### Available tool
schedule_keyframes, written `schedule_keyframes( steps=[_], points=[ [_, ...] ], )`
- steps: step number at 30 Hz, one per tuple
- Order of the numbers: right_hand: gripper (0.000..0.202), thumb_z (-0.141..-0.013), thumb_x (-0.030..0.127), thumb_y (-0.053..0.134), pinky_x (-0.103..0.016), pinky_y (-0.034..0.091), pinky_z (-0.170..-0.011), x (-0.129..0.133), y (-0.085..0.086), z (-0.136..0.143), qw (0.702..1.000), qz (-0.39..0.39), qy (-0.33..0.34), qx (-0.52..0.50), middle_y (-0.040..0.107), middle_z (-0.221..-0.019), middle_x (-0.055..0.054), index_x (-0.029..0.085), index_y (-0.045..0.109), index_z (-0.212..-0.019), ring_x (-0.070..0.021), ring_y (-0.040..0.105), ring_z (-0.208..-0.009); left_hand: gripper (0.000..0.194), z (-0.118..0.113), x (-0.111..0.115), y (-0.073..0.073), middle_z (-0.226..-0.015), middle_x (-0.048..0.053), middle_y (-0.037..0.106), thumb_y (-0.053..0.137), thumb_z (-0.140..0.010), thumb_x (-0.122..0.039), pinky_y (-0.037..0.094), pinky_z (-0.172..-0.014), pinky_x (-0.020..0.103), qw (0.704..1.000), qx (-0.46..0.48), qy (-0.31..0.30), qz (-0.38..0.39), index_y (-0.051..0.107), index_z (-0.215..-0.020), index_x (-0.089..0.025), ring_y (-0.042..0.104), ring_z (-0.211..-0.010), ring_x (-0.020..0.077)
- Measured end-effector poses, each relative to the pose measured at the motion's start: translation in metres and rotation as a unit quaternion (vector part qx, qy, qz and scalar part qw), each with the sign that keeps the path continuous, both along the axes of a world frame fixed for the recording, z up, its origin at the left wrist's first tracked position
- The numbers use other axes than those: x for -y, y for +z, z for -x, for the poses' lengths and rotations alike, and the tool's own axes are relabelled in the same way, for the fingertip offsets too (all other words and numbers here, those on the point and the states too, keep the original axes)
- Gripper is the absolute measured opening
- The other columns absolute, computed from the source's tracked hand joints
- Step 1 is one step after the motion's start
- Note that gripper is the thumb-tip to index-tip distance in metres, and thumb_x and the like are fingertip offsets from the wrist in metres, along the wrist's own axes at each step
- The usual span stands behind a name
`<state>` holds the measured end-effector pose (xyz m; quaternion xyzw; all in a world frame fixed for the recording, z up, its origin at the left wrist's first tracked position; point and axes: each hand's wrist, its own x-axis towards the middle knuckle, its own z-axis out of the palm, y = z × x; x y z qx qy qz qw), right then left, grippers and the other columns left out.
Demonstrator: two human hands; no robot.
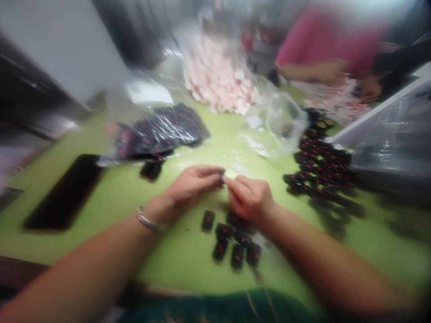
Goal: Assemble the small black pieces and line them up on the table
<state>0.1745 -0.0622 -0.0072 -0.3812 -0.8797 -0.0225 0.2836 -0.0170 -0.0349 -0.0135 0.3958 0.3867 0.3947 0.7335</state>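
Note:
Over the middle of the green table, my left hand pinches a small black part between thumb and fingers. My right hand is closed, its thumb and index fingertip pressed against that part from the right. Whether the right fingers also hold some tiny piece is hidden. Below my hands lie several black rectangular pieces with red marks, one of them a little apart to the left. The picture is blurred.
A clear bag of dark parts lies back left, near a black flat slab. Pale pink pieces are heaped behind. More black pieces and a plastic-wrapped bin stand right. A person in pink works beyond.

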Motion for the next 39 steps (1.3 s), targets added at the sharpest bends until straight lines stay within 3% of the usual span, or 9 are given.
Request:
schedule_keyframes(
  steps=[3,5,8,10,17,30,33,36,39],
  points=[
    [0.039,-0.089,0.02,0.042,-0.027,0.046,-0.062,-0.004,0.001,-0.008,0.994,0.062,0.024,-0.088,0.066,-0.079,-0.004,0.018,0.055,-0.126,-0.014,0.058,-0.065,0.033,0.0,0.0,0.01,-0.085,0.005,0.071,0.08,-0.067,-0.022,0.051,-0.074,0.024,0.999,0.025,0.03,0.007,0.072,-0.098,-0.016,0.064,-0.073,0.0107],
    [0.039,-0.09,0.023,0.042,-0.029,0.048,-0.067,-0.014,0.005,-0.018,0.983,0.077,-0.031,-0.161,0.066,-0.084,-0.004,0.02,0.053,-0.128,-0.0143,0.058,-0.068,0.033,0.0,-0.001,0.013,-0.085,0.004,0.071,0.079,-0.068,-0.021,0.051,-0.074,0.024,0.998,0.035,0.054,0.018,0.071,-0.099,-0.015,0.064,-0.074,0.0111],
    [0.024,-0.087,0.024,0.047,-0.03,0.046,-0.065,-0.034,0.009,-0.036,0.959,0.079,-0.18,-0.206,0.065,-0.084,-0.005,0.019,0.064,-0.103,-0.014,0.055,-0.064,0.034,0.0,-0.002,0.014,-0.087,0.005,0.07,0.078,-0.07,-0.02,0.052,-0.073,0.023,0.997,0.03,0.067,0.032,0.069,-0.102,-0.014,0.066,-0.077,0.0123],
    [0.013,-0.081,0.021,0.052,-0.029,0.044,-0.065,-0.046,0.01,-0.045,0.953,0.123,-0.219,-0.167,0.064,-0.077,-0.003,0.018,0.065,-0.081,-0.0138,0.053,-0.063,0.035,0.0,-0.002,0.012,-0.088,0.006,0.069,0.077,-0.07,-0.02,0.053,-0.073,0.023,0.997,0.024,0.069,0.032,0.068,-0.103,-0.014,0.066,-0.078,0.0125],
    [0.013,-0.081,0.017,0.052,-0.031,0.042,-0.072,-0.052,0.0,-0.045,0.958,0.215,-0.187,0.014,0.065,-0.085,-0.007,0.018,0.065,-0.08,-0.0191,0.056,-0.079,0.039,0.0,-0.001,0.006,-0.09,0.007,0.069,0.076,-0.072,-0.023,0.053,-0.072,0.023,0.999,0.003,0.04,0.022,0.066,-0.108,-0.015,0.065,-0.079,0.0126],
    [0.014,-0.084,0.021,0.052,-0.028,0.039,-0.066,-0.04,0.003,-0.035,0.974,0.193,-0.107,0.046,0.061,-0.081,-0.005,0.018,0.065,-0.08,-0.0168,0.054,-0.074,0.04,0.001,-0.001,-0.001,-0.094,0.007,0.068,0.076,-0.072,-0.027,0.051,-0.073,0.024,1.0,-0.01,0.013,-0.003,0.066,-0.109,-0.016,0.064,-0.08,0.0122],
    [0.014,-0.082,0.02,0.053,-0.027,0.04,-0.065,-0.039,0.005,-0.034,0.976,0.199,-0.086,-0.008,0.061,-0.075,-0.004,0.018,0.065,-0.074,-0.0149,0.054,-0.07,0.041,0.001,-0.001,-0.002,-0.096,0.008,0.067,0.076,-0.072,-0.027,0.05,-0.074,0.025,1.0,-0.01,0.007,-0.006,0.065,-0.11,-0.016,0.064,-0.081,0.0126],
    [0.016,-0.08,0.018,0.052,-0.027,0.04,-0.065,-0.041,0.007,-0.037,0.971,0.19,-0.134,-0.057,0.062,-0.07,-0.003,0.017,0.063,-0.069,-0.0141,0.054,-0.067,0.041,0.002,-0.002,-0.002,-0.097,0.008,0.067,0.076,-0.072,-0.027,0.051,-0.074,0.025,1.0,-0.011,0.009,-0.005,0.066,-0.11,-0.016,0.064,-0.081,0.0131],
    [0.015,-0.08,0.02,0.053,-0.027,0.038,-0.064,-0.042,0.008,-0.038,0.96,0.215,-0.177,-0.015,0.064,-0.073,-0.004,0.018,0.064,-0.07,-0.0149,0.054,-0.068,0.041,0.002,-0.002,-0.002,-0.097,0.008,0.068,0.076,-0.072,-0.028,0.051,-0.075,0.026,1.0,-0.013,0.005,-0.008,0.066,-0.11,-0.017,0.064,-0.08,0.0129]
  ],
)
